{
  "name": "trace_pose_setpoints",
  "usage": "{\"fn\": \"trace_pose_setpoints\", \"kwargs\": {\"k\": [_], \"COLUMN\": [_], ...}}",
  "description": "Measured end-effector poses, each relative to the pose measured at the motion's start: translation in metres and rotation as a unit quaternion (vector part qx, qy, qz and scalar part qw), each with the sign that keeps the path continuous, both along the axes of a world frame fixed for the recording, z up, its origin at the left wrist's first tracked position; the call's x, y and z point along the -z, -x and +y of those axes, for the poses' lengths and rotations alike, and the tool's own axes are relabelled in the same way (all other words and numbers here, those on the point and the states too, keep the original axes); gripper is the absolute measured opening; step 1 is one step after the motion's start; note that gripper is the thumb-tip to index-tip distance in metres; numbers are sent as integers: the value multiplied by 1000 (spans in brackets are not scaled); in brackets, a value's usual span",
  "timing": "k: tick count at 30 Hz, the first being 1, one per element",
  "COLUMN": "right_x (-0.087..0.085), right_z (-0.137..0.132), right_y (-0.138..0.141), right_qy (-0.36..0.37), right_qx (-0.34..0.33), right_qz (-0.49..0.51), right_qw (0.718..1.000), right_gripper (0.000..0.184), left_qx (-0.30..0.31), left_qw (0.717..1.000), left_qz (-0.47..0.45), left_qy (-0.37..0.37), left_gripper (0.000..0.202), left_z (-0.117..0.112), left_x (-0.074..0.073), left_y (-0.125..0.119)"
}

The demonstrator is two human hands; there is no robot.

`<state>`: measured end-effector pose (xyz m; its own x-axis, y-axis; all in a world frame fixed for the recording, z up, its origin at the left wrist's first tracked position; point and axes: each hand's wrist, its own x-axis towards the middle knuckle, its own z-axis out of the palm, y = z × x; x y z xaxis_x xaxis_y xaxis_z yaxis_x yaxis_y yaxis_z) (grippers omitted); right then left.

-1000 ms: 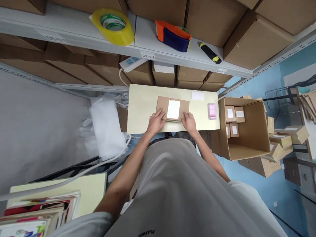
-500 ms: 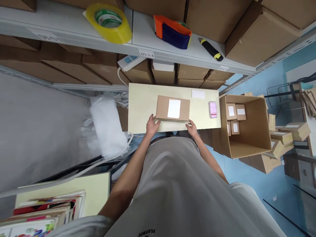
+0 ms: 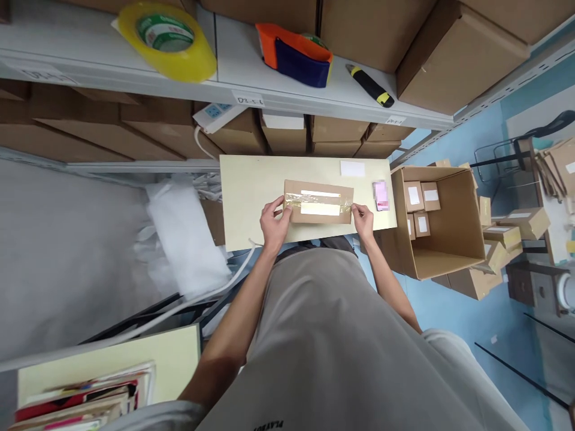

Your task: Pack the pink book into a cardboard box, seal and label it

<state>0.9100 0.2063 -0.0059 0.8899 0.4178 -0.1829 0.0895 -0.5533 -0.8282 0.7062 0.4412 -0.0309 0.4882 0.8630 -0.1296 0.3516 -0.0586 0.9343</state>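
Note:
A small brown cardboard box (image 3: 320, 200) is held over the pale yellow tabletop (image 3: 251, 179). Clear tape runs lengthwise along its visible face, with white label strips above and below the middle. My left hand (image 3: 274, 222) grips the box's left end, thumb on the near face and fingers at the edge. At the right end, my right hand (image 3: 363, 220) pinches the box between thumb and fingers. Whether the box touches the tabletop is hard to tell. A white slip (image 3: 352, 168) and a pink printed packet (image 3: 381, 196) lie on the right part of the tabletop.
An open carton (image 3: 449, 239) with several labelled boxes stands at the right. On the shelf ahead are a yellow tape roll (image 3: 204, 60), an orange-and-blue tape dispenser (image 3: 300, 60) and a utility knife (image 3: 371, 87). White wrapping (image 3: 186, 233) sits left; a white cable (image 3: 224, 289) crosses below it.
The box has been turned over: a large white label faced up before, and a taped face shows now. Both hands have moved up onto its ends. The view has shifted slightly.

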Motion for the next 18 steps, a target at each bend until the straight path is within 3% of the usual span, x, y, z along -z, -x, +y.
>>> {"fn": "trace_pose_setpoints", "kwargs": {"k": [3,7,14,18], "right_x": [-2,3,3,7], "right_z": [-8,-18,-41,-40], "right_y": [2,10,20,18], "right_qy": [24,50,34,16], "right_qx": [33,64,20,-7], "right_qz": [8,36,88,119], "right_qw": [999,996,995,993], "right_gripper": [51,50,60,58], "left_qx": [7,26,15,30], "left_qw": [1000,996,993,992], "left_qz": [6,40,66,74], "left_qy": [24,77,98,97], "left_gripper": [40,34,38,35], "left_z": [-10,-19,-13,-7], "left_x": [-3,7,33,37], "left_y": [0,0,1,-3]}}
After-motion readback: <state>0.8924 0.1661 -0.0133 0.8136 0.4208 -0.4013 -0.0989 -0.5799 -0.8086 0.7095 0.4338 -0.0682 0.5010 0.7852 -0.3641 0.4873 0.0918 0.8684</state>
